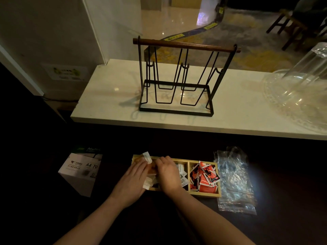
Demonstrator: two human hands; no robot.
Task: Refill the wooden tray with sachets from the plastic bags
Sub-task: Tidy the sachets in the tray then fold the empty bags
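Note:
The wooden tray [204,194] lies on a dark lower surface below a white counter. Its right compartment is heaped with red sachets [205,175], and the middle one holds white sachets [183,172]. Both hands reach into the left compartment. My left hand [134,179] grips a bunch of white sachets [147,157], one end sticking up past my fingers and another near my palm. My right hand [168,174] rests on the sachets beside it, fingers curled down; what it pinches is hidden. Clear plastic bags [233,181] lie crumpled just right of the tray.
A white box of A4 paper [81,171] stands left of the tray. On the white counter [109,96] above stand a black wire rack with a wooden handle [178,80] and, at the right, clear glassware [300,85]. The surroundings are dark.

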